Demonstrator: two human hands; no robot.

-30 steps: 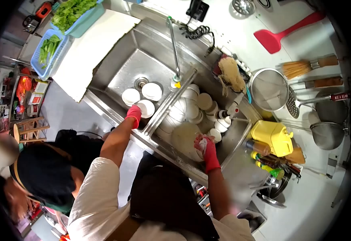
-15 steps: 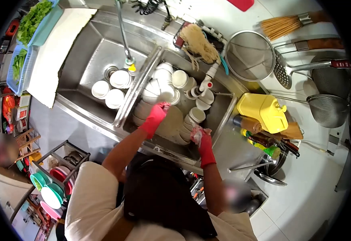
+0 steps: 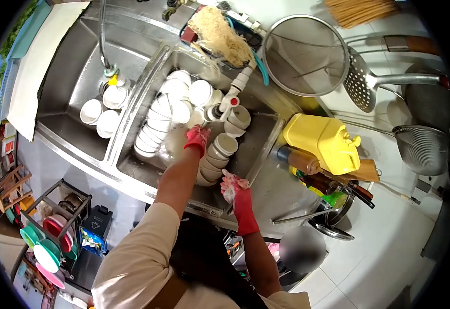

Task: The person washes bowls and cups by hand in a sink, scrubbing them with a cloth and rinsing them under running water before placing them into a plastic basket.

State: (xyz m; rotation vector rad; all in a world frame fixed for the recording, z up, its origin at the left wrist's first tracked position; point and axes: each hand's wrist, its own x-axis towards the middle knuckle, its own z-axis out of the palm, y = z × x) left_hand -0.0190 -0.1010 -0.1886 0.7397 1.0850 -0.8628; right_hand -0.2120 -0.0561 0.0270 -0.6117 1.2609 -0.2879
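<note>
My left hand [image 3: 198,139], in a red glove, reaches into the right sink basin [image 3: 260,159] beside a white bowl [image 3: 196,118] near the white pipe valve [image 3: 228,102]. Its fingers are bent together, and what they hold is hidden. My right hand [image 3: 239,195], also red-gloved, is closed on a soapy white cloth [image 3: 230,193] near the basin's front edge. Stacked white bowls [image 3: 158,121] fill the basin's left side. Another bowl stack [image 3: 217,154] leans between my hands. Murky water [image 3: 173,144] lies between the stacks.
The left basin [image 3: 57,98] holds three stacks of white bowls [image 3: 107,123] under a faucet [image 3: 103,46]. A yellow jug [image 3: 320,141], bottles and a knife holder stand at the right. Strainers and a slotted ladle [image 3: 361,77] hang on the wall. A shelf rack [image 3: 62,211] stands lower left.
The view has shifted, so the sinks sit further left. My left hand has moved deeper into the basin, toward the valve. My right hand is slightly lower beside the bowl stack, still with the cloth.
</note>
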